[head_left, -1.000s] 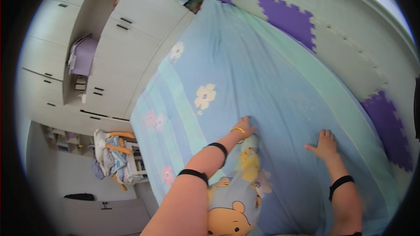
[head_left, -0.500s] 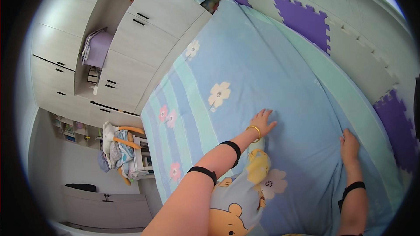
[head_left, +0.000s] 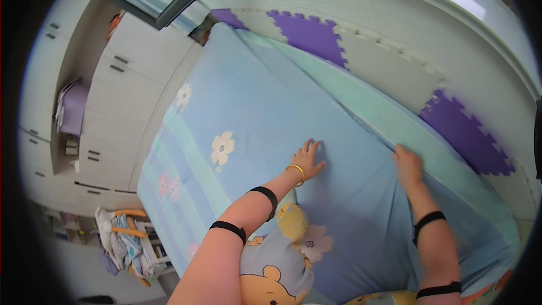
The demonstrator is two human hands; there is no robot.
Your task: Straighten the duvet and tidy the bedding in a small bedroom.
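A blue bed sheet (head_left: pixel 293 99) with white flowers and pale green stripes covers the bed. My left hand (head_left: pixel 308 162), a gold bangle at its wrist, rests on the sheet with its fingers spread. Farther right, my right hand (head_left: pixel 407 165) has its fingers closed on the edge of the blue sheet, where a long fold runs toward the far corner. Beyond that fold lies a pale green band (head_left: pixel 361 101) of bedding. Clothing with a cartoon bear (head_left: pixel 268 288) shows below my left forearm.
Purple and pale foam mats (head_left: pixel 310 36) line the wall along the bed's right side. At the far left stand light cabinets (head_left: pixel 132 62) and a chair heaped with clothes (head_left: pixel 127 245). A dark-framed window (head_left: pixel 164 17) juts in at the top.
The view has turned right, so the bed and cabinets sit farther left. My right hand remains at the sheet's edge, and my left hand still lies spread on the sheet.
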